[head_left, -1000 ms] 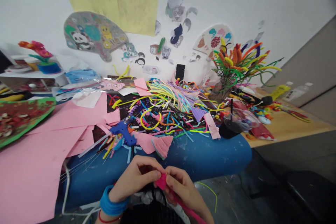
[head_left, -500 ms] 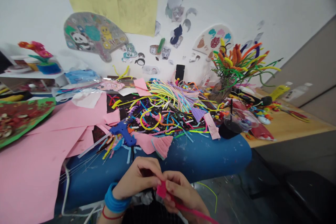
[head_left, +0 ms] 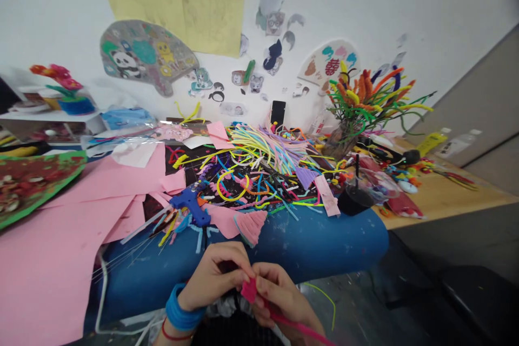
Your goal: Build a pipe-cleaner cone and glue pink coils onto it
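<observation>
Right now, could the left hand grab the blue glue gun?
Probably yes: nothing tall stands between the left hand and the blue glue gun, but that hand is pinching a hot-pink pipe cleaner.

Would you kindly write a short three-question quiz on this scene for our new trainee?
1. True or false: the blue glue gun lies apart from both hands.

2. Multiple choice: the left hand and the right hand are both at a small piece. What colour is it?
A) green
B) bright pink
C) white

3. Fill in the blank: the blue wristband is worn on the person's ____ wrist.

Key: 1. True; 2. B; 3. left
</observation>
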The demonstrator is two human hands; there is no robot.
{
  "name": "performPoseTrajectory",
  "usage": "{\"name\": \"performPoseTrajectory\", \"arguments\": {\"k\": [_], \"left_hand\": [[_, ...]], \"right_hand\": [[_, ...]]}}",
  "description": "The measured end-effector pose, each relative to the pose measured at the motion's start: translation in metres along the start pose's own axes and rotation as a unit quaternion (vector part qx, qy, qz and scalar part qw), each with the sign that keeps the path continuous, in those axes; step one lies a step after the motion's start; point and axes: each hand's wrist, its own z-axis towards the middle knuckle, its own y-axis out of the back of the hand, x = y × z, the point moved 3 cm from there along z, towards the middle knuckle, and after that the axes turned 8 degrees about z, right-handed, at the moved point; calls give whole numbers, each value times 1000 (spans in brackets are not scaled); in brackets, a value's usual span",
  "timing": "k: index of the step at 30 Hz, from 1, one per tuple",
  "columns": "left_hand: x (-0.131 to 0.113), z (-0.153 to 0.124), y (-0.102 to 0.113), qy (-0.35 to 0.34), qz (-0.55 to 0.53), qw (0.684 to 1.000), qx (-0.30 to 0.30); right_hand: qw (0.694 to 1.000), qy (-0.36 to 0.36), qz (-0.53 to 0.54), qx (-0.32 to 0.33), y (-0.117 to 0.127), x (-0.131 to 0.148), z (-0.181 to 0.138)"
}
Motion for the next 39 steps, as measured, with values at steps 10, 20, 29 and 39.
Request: {"name": "performPoseTrajectory", "arguments": {"k": [10,20,29,39], "left_hand": [[-3,1,0,15,10,1000,-9],[-29,29,-1,13,-6,999,-32],[-17,66,10,19,11,980,-200],[-18,58,22,95,59,940,-321]], "right_hand": [[1000,-2,-13,-5,-1,0,0],[989,28,-142,14,-21,42,9],[933,198,-284,-94,-13,102,62],[874,245,-403,-118,-20,88,71]]}}
